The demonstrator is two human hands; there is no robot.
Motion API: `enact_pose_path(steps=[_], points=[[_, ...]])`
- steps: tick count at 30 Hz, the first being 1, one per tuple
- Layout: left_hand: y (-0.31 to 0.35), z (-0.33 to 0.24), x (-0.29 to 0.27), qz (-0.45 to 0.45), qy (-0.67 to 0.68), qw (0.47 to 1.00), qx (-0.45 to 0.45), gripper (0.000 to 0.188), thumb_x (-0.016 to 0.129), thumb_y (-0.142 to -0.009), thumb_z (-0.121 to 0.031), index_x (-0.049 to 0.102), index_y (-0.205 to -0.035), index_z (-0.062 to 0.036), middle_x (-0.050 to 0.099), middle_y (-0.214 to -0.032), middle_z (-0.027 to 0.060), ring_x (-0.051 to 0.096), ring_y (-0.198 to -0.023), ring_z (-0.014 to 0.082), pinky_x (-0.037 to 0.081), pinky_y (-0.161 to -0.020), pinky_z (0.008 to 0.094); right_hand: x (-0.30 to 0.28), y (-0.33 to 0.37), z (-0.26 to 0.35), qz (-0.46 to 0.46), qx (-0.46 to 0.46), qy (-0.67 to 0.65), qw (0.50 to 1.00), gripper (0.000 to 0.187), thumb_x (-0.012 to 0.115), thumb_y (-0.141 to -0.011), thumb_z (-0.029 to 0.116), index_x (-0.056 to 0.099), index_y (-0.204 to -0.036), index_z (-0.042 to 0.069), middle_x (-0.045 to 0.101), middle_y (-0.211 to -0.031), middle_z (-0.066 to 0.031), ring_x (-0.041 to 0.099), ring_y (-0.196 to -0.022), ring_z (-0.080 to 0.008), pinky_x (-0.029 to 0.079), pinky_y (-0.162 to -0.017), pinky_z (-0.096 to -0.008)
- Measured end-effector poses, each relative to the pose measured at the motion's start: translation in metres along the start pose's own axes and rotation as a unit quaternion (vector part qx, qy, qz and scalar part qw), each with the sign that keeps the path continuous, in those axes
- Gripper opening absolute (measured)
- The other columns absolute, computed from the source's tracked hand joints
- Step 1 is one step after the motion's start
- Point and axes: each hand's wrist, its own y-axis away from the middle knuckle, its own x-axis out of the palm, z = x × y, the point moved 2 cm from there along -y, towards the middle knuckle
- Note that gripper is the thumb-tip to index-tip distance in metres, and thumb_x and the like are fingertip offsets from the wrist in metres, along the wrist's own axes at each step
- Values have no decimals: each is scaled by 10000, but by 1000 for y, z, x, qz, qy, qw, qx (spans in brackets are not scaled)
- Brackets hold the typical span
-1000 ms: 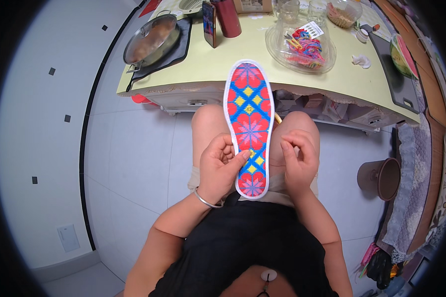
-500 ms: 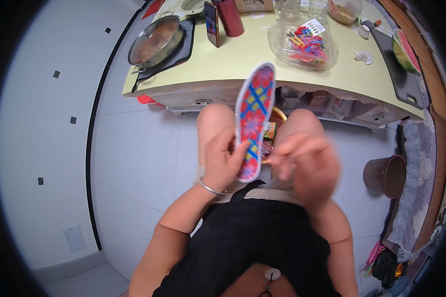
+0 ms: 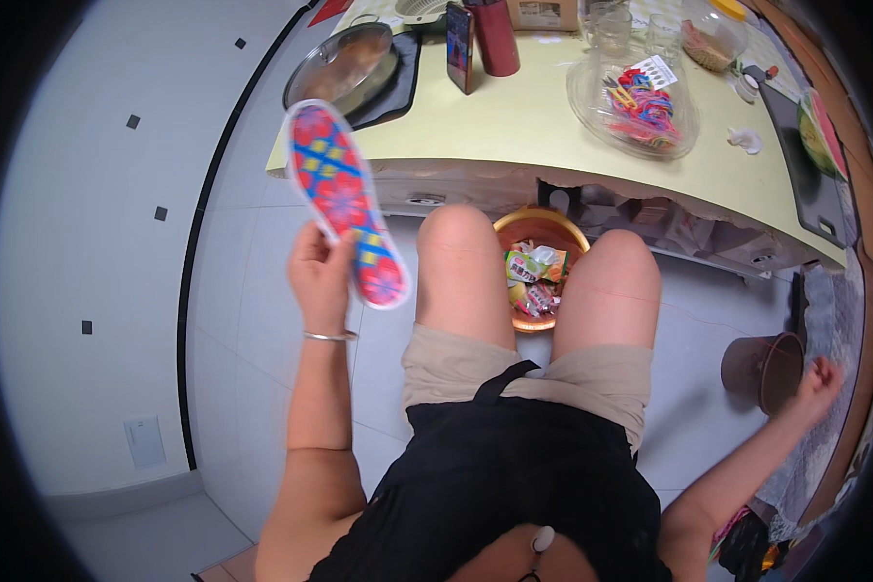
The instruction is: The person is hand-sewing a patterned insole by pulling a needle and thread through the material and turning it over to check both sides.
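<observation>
My left hand (image 3: pixel 322 276) grips an embroidered insole (image 3: pixel 332 184) by its edge, the thumb lying on its patterned face. The insole has a white rim and red, blue and yellow stitching, and it is held up at the left, tilted. A thin red thread (image 3: pixel 603 288) runs from the insole over my thighs to the far right. There my right hand (image 3: pixel 821 384) is stretched out, its fingers pinched at the thread's end. Any needle is too small to make out.
Between my knees stands a basin (image 3: pixel 582 233) with several wrappers. On the table (image 3: pixel 514 121) ahead are a lidded pan (image 3: pixel 344 73), a phone (image 3: pixel 460 48), a red flask (image 3: pixel 495 39) and a clear tray (image 3: pixel 592 121) of coloured threads. A brown bin (image 3: pixel 747 369) stands at the right.
My left hand has carried the insole up and to the left. My right hand has swung from beside the insole far out to the right, and the thread now shows stretched between them.
</observation>
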Motion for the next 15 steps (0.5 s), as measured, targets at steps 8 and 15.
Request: enact_pose_path(steps=[8, 15], points=[[76, -49, 105, 201, 187, 949, -154, 126, 628, -815, 42, 561, -922, 42, 657, -855, 85, 614, -721, 67, 503, -651, 192, 372, 302, -172, 379, -110, 432, 811, 101, 592, -782, -5, 608, -881, 6, 632, -808, -88, 598, -692, -188, 479, -615, -285], [89, -55, 116, 242, 229, 924, -188, 118, 614, -818, 72, 544, -903, 31, 665, -885, 112, 633, -766, 87, 514, -673, 197, 394, 328, -197, 479, -246, 407, 738, 151, 650, -688, 0, 616, -835, 11, 565, -684, -88, 554, -610, -251, 447, -512, -340]])
